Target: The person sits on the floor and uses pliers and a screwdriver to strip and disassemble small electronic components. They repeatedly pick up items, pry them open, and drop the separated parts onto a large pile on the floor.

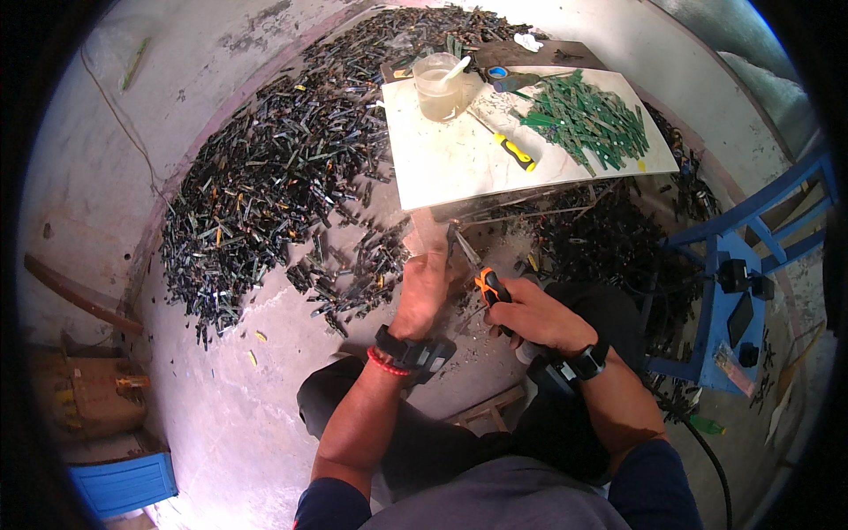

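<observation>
My right hand (540, 315) grips long-nose pliers (490, 281) by their orange and black handles. Their metal jaws point up and left, with the tips by a small dark strip (451, 238). Whether the jaws bite on it is too small to tell. That strip stands up between the thumb and fingers of my left hand (424, 288), just below the front edge of a white board (437, 172). On the board lie a yellow and black screwdriver (515, 152) and a heap of green circuit-board strips (583, 122).
A clear plastic tub of liquid (437, 93) stands on the board, a light handle sticking out. Dark scrap pieces (285, 159) cover the floor at left and behind; another dark heap (606, 232) lies under the board's right. A blue chair (719, 305) holding small devices is at right.
</observation>
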A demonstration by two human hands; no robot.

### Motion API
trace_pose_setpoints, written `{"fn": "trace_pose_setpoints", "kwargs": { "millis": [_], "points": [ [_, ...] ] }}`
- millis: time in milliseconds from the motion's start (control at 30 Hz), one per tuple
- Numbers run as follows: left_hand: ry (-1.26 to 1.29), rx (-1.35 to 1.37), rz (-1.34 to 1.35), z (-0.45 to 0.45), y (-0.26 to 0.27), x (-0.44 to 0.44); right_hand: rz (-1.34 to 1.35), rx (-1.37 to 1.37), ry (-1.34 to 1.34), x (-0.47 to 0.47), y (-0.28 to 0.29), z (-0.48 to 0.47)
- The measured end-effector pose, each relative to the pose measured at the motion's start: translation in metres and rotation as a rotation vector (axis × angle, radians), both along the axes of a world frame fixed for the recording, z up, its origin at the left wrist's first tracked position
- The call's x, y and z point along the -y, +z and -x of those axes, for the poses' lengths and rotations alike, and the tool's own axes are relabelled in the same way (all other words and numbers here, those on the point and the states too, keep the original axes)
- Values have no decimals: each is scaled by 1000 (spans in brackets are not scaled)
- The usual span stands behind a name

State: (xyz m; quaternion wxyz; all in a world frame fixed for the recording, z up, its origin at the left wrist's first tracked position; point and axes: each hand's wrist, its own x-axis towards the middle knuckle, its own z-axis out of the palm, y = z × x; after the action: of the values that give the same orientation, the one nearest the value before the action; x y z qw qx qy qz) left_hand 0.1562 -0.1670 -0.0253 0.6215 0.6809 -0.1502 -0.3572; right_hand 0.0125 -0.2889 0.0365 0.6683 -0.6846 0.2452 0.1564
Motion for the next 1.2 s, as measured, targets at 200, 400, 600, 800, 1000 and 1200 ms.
{"fn": "trace_pose_setpoints", "kwargs": {
  "millis": [200, 400, 600, 800, 1000, 1200],
  "points": [
    [8, 340, -99, 1, -5, 0, 160, 117, 42, 1, -14, 2],
    [44, 548, -176, 5, -11, 2, 352, 68, 70, -2, -16, -3],
    [58, 451, -95, 6, -10, -2, 582, 76, 156, 3, -11, -3],
    [57, 271, -81, 2, -17, -9, 771, 18, 215, -4, 3, -7],
    [17, 141, -146, -3, -6, -17, 800, 76, 191, -5, -1, -6],
    [-53, 219, -134, -8, -3, -24, 660, 185, 207, 4, -14, -4]
  ]
}}
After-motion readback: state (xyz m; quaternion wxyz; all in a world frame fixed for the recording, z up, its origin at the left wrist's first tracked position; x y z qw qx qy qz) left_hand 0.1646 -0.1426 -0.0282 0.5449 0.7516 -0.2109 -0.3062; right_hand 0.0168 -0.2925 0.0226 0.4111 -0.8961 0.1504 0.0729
